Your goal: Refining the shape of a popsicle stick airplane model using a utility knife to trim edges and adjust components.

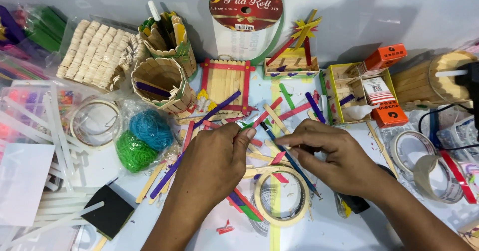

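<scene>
At the far left of the bench (349,231) lie white glue sticks (60,146) in a loose heap, too overlapped to count, with one black square pad (112,212) near them. Right of these sit two balls of yarn in a clear bag, one blue (151,128) above one green (133,151). Far behind stand two round stick-built cups (162,79), and right of them one flat stick panel with a red frame (225,84).

The left hand (212,163) is curled nearly closed, thumb and forefinger pinching a small green piece (247,125) at centre; its exact shape is too small to tell. A long purple stick (199,141) runs slantwise under this hand.

The right hand (334,156), fingers bent, grips one dark blue pencil (289,158) whose far tip points toward the green piece. Loose coloured craft sticks (279,114) lie scattered around both hands. One ring of masking tape (279,198) rests near, between the wrists.

Further right sit one yellow stick box (349,89), two orange cartons (384,56), and two tape rolls (424,166) at the right edge.
</scene>
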